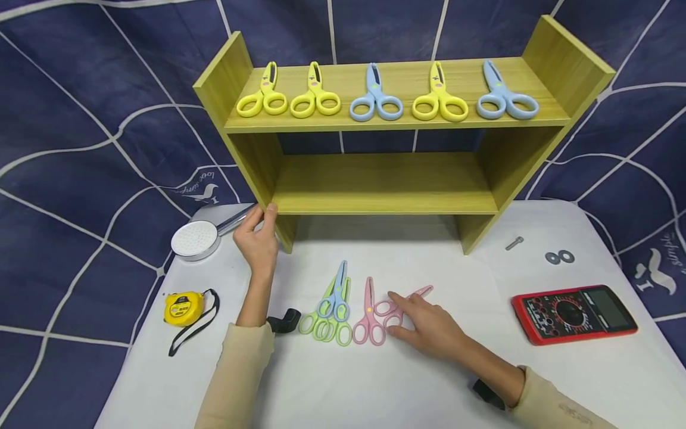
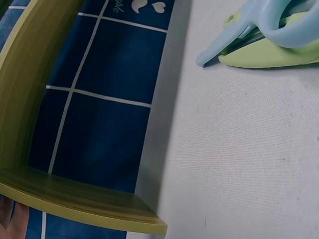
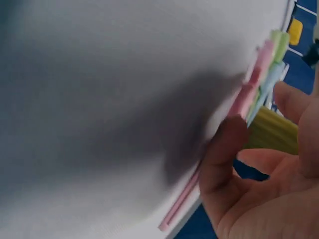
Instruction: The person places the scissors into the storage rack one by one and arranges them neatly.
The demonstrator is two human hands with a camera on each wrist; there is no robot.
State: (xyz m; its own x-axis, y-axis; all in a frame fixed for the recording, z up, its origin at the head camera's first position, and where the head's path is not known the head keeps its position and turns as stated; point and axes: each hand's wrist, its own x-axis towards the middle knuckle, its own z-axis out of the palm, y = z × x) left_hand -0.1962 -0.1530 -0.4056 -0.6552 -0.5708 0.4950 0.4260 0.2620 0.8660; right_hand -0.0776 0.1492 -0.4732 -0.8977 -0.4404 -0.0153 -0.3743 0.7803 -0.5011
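A wooden shelf (image 1: 386, 182) stands at the back of the table. At its left side panel, my left hand (image 1: 259, 238) grips the lower front edge; in the left wrist view, fingers (image 2: 15, 219) show outside the panel. My right hand (image 1: 431, 326) hovers over pink scissors (image 1: 420, 292), thumb and forefinger apart on either side of their handles. Beside them lie other pink scissors (image 1: 369, 304). Blue scissors (image 1: 339, 292) rest across green scissors (image 1: 343, 333) to the left. In the right wrist view the hand partly covers the scissors.
On the upper board lie yellow scissors (image 1: 266, 92) and blue scissors (image 1: 375, 95), several in a row. At left are a shower head (image 1: 195, 239) and a tape measure (image 1: 184, 308). To the right lie a multimeter (image 1: 573, 314), a bolt (image 1: 514, 243) and washers (image 1: 566, 256).
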